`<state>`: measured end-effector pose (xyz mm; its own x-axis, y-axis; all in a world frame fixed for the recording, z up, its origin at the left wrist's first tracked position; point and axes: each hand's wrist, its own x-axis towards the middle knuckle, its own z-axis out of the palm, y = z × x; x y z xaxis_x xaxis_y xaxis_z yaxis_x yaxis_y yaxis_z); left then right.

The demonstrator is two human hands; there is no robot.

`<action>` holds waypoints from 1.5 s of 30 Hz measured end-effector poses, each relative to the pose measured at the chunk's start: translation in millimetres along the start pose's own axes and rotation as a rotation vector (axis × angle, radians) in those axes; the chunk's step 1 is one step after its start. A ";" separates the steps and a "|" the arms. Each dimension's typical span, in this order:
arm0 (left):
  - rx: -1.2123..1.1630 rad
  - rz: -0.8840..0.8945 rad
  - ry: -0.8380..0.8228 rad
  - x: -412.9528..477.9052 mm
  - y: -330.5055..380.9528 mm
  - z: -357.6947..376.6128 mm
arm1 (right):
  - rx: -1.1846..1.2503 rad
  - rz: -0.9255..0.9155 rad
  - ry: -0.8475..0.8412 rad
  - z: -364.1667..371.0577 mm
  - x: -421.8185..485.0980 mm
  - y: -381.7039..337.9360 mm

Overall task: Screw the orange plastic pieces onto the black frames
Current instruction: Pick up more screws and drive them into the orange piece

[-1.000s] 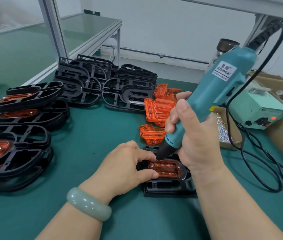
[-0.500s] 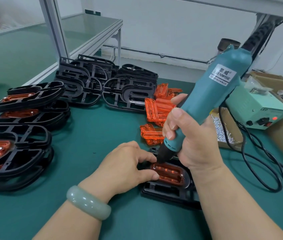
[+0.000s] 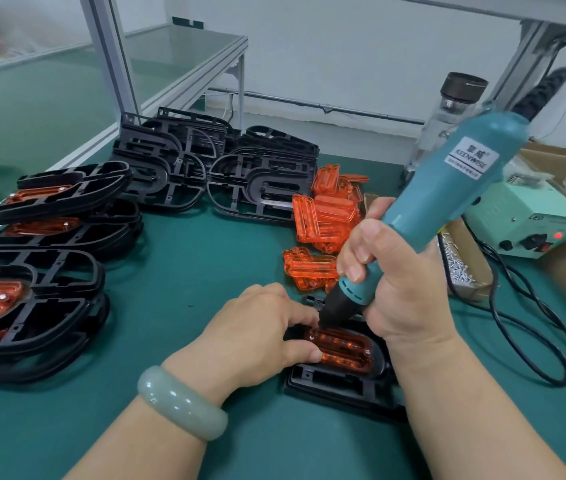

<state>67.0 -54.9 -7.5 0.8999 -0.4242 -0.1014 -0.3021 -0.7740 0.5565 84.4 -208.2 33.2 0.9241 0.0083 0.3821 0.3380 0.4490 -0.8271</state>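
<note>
The right hand (image 3: 399,289) is clenched round the teal screwdriver (image 3: 447,188), tip at the left end of the orange piece (image 3: 343,348), which the left hand (image 3: 253,334) pinches into the black frame (image 3: 337,386) on the mat (image 3: 205,271). Best driven square, with steady pressure, lest the bit slip.

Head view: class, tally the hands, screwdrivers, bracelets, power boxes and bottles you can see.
Hands: 2, left hand and right hand
Screwdriver: 1
Bracelet: 1
Power box: 1
Bottle: 1
Total: 6
</note>
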 end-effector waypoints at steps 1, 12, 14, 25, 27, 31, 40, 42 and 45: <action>0.001 -0.004 0.002 0.1 0.1 0.2 | 0.005 -0.009 0.001 -1.1 -1.3 0.1; -0.021 -0.034 0.010 -0.2 -1.9 0.6 | 0.037 0.017 0.007 -3.0 2.7 -1.8; -0.021 -0.036 0.006 0.2 -2.2 0.4 | 0.023 0.013 0.020 -3.6 2.5 -2.3; -0.076 -0.055 0.012 1.5 -3.1 0.9 | 0.015 -0.076 0.045 0.7 12.7 -27.1; -0.078 -0.052 0.007 0.7 -2.8 0.5 | 0.048 -0.065 0.095 -6.6 13.9 -29.5; -0.078 -0.059 -0.013 -1.1 0.7 -2.5 | 0.176 -0.038 0.226 -28.8 10.0 -25.0; -0.058 -0.102 -0.039 -4.6 11.1 -12.6 | 0.789 0.171 0.104 -84.6 1.3 -10.4; -0.028 -0.109 -0.039 -4.9 13.1 -13.5 | 0.849 0.258 -0.005 -89.5 -0.3 -14.3; 0.022 -0.135 -0.036 -5.9 17.9 -15.8 | 0.827 0.290 -0.101 -99.5 -2.0 -17.7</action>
<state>61.3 -58.8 16.1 0.9212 -0.3317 -0.2034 -0.1863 -0.8350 0.5178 94.3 -305.1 6.1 0.9200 0.2839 0.2701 -0.1814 0.9196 -0.3485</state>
